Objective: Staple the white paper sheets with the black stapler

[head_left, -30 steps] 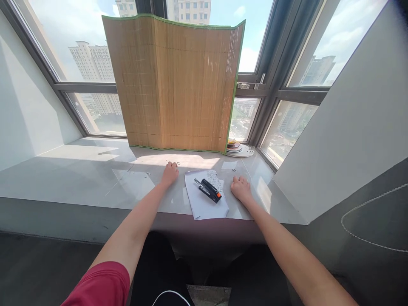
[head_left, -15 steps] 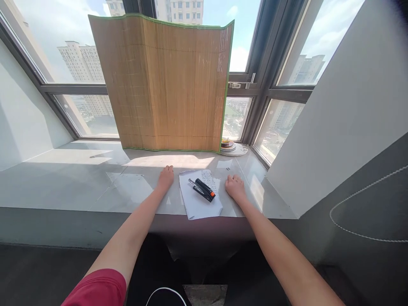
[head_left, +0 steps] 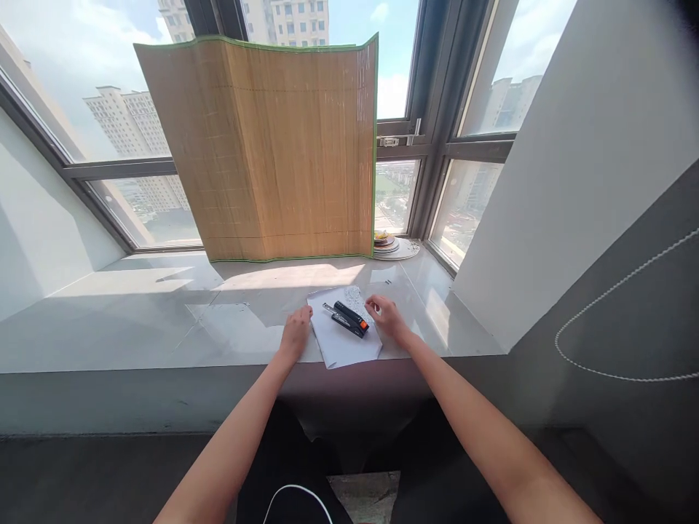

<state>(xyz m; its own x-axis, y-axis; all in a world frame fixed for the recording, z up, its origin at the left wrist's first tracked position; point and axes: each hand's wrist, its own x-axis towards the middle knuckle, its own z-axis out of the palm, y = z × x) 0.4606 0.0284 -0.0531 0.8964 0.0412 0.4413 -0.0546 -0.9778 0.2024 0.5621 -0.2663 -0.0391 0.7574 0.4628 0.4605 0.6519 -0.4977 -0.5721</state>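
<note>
I have both hands empty — left hand [head_left: 295, 332] flat at the paper [head_left: 344, 340] edge, right hand [head_left: 385, 316] seemingly touching the stapler [head_left: 347, 319] lying on it. Reaching step; next needs a firm grip on the stapler.

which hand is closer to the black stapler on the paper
Right. The right hand sits just beside the stapler at its orange end, fingers almost touching; the left hand rests farther off at the paper's left edge.
</note>
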